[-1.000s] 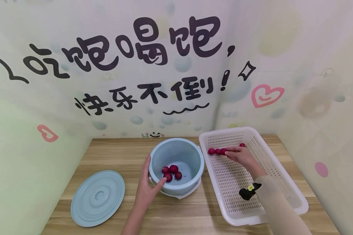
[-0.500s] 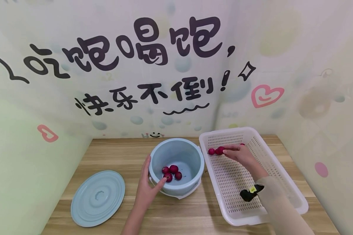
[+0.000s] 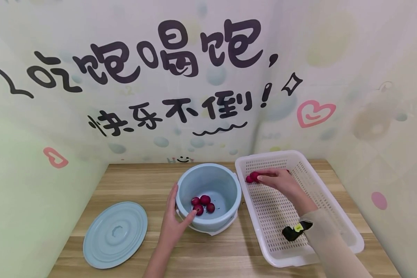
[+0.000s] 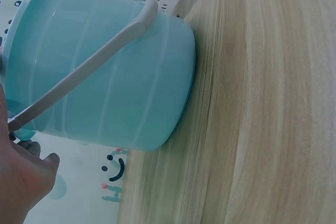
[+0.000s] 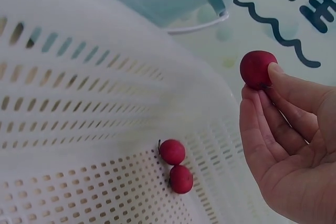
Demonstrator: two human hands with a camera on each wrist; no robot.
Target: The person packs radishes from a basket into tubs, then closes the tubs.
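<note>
Between the thumb and fingers of my right hand [image 3: 281, 181] is a round red radish [image 5: 257, 69], raised above the white plastic basket [image 5: 79, 145] in the right wrist view. Two more radishes [image 5: 176, 166] lie together in the basket's corner. My left hand [image 3: 175, 227] grips the near-left rim of a light blue bucket [image 3: 226, 220], thumb over the rim and fingers along the outside. Several radishes [image 3: 205, 199] rest on the bucket's floor. From the left wrist, the bucket's side and its grey handle [image 4: 89, 72] fill much of the view.
A round light blue lid [image 3: 116, 235] lies on the wooden table [image 3: 208, 262] left of the bucket. The basket stands close to the bucket's right side. Behind the table is a printed wall cloth [image 3: 142, 135] with black lettering.
My right hand has moved slightly left with the radish, toward the basket's left corner. My left hand and the bucket stay where they were.
</note>
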